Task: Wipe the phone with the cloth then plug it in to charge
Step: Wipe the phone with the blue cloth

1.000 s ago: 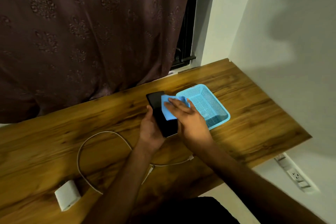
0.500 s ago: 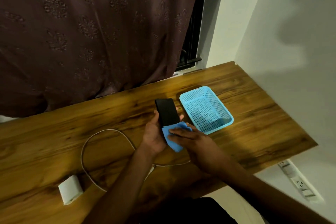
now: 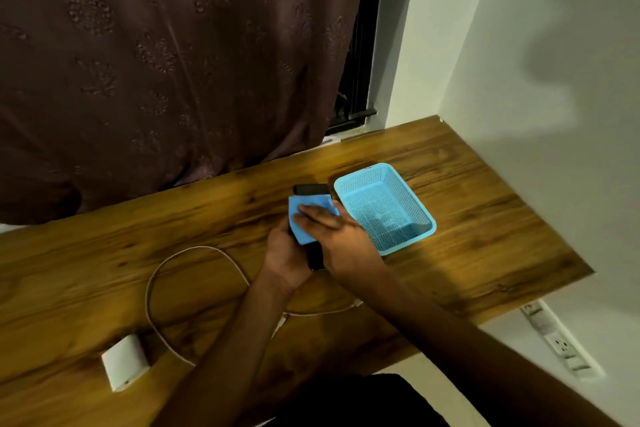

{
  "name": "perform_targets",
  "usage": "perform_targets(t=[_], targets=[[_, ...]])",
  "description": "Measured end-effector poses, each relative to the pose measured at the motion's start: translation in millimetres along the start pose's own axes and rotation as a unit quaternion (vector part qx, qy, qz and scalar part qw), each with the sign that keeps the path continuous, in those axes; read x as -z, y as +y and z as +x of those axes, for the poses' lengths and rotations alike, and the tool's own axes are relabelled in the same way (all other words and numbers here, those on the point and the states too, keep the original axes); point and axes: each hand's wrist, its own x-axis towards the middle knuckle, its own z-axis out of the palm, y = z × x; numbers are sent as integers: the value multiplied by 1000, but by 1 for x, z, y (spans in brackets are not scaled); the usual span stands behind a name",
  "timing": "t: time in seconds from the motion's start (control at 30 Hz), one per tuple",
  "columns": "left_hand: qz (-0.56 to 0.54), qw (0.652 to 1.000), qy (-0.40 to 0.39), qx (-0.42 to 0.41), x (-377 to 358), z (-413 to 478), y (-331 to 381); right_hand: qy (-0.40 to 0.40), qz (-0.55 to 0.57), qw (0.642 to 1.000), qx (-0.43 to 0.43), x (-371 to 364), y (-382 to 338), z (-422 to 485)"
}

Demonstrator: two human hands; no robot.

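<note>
My left hand [image 3: 285, 253] grips a black phone [image 3: 311, 190] from its left side, above the wooden table [image 3: 104, 274]. A blue cloth [image 3: 300, 218] lies across the upper middle of the screen. My right hand [image 3: 332, 232] presses the cloth flat onto the phone with straight fingers. Only the phone's top end and a strip of its lower end show. A white charging cable [image 3: 162, 270] loops over the table to a white charger block [image 3: 124, 360] at the near left; its free plug end [image 3: 356, 304] lies under my right forearm.
A light blue mesh basket [image 3: 412, 191], with nothing in it, stands just right of the phone. A brown curtain [image 3: 156, 62] hangs behind the table. A white wall socket strip [image 3: 557, 343] sits low on the right wall, below the table edge.
My right hand has slid the cloth from the phone's lower end back up toward its top end. The left hand has kept hold of the phone.
</note>
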Motion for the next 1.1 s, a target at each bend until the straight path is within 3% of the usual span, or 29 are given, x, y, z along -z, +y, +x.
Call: perform_targets(t=[0.13,0.33,0.43,0.57,0.63,0.8,0.87,0.97,1.1], targets=[[1,1000,3,28,15,3,1,-37,-4,997,61,-5,0,-41],[-19,1000,19,-4,17,6,-1,-52,27,993,101,12,4,-70],[24,1000,7,9,14,3,0,-43,58,996,58,28,6,-52],[11,1000,7,-14,13,0,-1,30,28,999,-8,28,-3,8],[-6,1000,-6,-19,12,-1,1,5,18,1000,-13,16,-8,24],[20,1000,2,-12,20,-6,23,-37,19,997,71,-9,-16,-14],[24,999,36,-2,30,-7,26,-63,83,991,88,-8,-16,-33],[51,994,99,-19,46,-1,29,-71,288,955,9,8,-11,-35],[85,977,189,-43,65,9,30,26,371,897,-239,17,8,-2]])
